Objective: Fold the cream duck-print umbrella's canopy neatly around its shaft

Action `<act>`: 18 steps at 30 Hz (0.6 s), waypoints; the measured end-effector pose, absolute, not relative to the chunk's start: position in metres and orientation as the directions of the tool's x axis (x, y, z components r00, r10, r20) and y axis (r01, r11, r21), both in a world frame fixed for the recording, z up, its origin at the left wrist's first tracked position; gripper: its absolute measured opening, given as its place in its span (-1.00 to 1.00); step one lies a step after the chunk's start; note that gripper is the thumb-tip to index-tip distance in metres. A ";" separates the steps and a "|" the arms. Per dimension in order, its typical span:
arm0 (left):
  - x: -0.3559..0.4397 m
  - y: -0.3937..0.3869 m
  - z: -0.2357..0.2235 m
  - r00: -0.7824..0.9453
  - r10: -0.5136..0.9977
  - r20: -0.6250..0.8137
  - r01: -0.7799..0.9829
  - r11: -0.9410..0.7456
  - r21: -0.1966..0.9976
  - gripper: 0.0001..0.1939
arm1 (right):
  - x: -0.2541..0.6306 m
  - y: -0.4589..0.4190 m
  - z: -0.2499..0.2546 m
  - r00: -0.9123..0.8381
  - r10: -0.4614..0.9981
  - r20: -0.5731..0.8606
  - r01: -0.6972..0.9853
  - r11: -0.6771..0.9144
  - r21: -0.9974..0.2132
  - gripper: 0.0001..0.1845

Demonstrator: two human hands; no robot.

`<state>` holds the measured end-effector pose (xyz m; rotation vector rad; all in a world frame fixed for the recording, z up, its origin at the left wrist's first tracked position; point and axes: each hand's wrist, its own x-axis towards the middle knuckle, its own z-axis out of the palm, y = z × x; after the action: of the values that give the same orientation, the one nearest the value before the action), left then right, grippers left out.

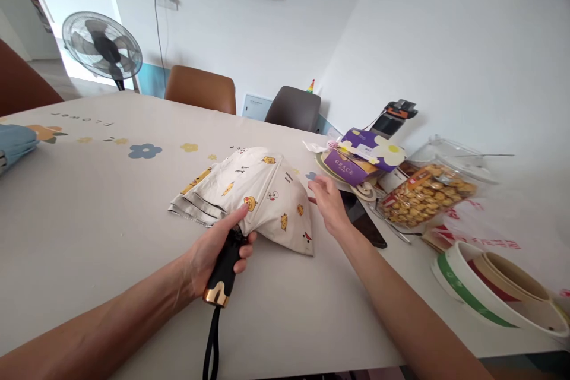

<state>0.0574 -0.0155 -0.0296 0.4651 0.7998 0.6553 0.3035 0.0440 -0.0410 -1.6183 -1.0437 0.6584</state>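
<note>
A folding umbrella (267, 202) with a cream canopy and yellow cartoon prints lies on the white table, its cloth loose and partly bunched. My left hand (227, 246) wraps round the top of its black handle (221, 267), the thumb resting against the cloth. Gold trim and a black wrist strap (212, 344) show at the handle's end. Just right of the canopy, my right hand (328, 205) is raised with fingers apart and curved, holding nothing. Whether its fingertips touch the cloth edge, I cannot tell.
Beyond my right hand lie a dark phone (363, 219), a purple tissue box (356, 163) and a jar of snacks (427, 193). A white and green bowl (472, 297) holds tape rolls. Folded blue cloth (18, 141) is at far left. Chairs and a fan (102, 47) stand behind.
</note>
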 end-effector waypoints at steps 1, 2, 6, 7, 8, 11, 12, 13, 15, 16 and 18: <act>0.057 -0.015 -0.029 0.526 0.694 -0.492 -0.361 0.706 0.610 -0.56 | 0.304 0.041 -0.045 0.470 0.881 0.056 0.249 -0.071 -0.966 -0.63; 0.057 -0.015 -0.029 0.528 0.697 -0.485 -0.364 0.701 0.613 -0.58 | 0.304 0.039 -0.047 0.464 0.885 0.024 0.190 -0.073 -0.979 -0.68; 0.057 -0.016 -0.026 0.531 0.704 -0.470 -0.371 0.693 0.618 -0.61 | 0.303 0.037 -0.048 0.415 0.906 -0.078 -0.018 -0.077 -0.997 -0.78; 0.057 -0.016 -0.025 0.533 0.704 -0.469 -0.372 0.693 0.617 -0.61 | 0.303 0.036 -0.047 0.406 0.909 -0.088 -0.042 -0.078 -0.996 -0.78; 0.057 -0.017 -0.025 0.535 0.703 -0.470 -0.371 0.694 0.616 -0.62 | 0.303 0.035 -0.047 0.399 0.912 -0.094 -0.055 -0.078 -0.995 -0.79; 0.056 -0.018 -0.025 0.536 0.695 -0.479 -0.357 0.701 0.617 -0.61 | 0.305 0.033 -0.046 0.369 0.926 -0.081 -0.049 -0.067 -0.997 -0.79; 0.055 -0.018 -0.025 0.543 0.686 -0.484 -0.344 0.708 0.617 -0.59 | 0.306 0.032 -0.045 0.362 0.930 -0.067 -0.033 -0.060 -0.998 -0.78; 0.055 -0.018 -0.026 0.557 0.673 -0.487 -0.326 0.716 0.617 -0.57 | 0.306 0.031 -0.045 0.356 0.933 -0.052 -0.010 -0.052 -0.999 -0.77; 0.055 -0.018 -0.026 0.586 0.650 -0.484 -0.297 0.728 0.618 -0.53 | 0.306 0.029 -0.045 0.333 0.943 -0.028 0.039 -0.044 -0.998 -0.75; 0.054 -0.017 -0.025 0.597 0.642 -0.481 -0.288 0.731 0.618 -0.52 | 0.306 0.028 -0.044 0.313 0.949 -0.023 0.057 -0.043 -0.997 -0.73; 0.054 -0.017 -0.024 0.612 0.633 -0.474 -0.281 0.734 0.618 -0.50 | 0.305 0.026 -0.043 0.274 0.961 -0.026 0.070 -0.047 -0.996 -0.70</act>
<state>0.0545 -0.0171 -0.0237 0.5246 0.7381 0.5559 0.3047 0.0263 -0.0431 -1.4093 -1.0375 0.9914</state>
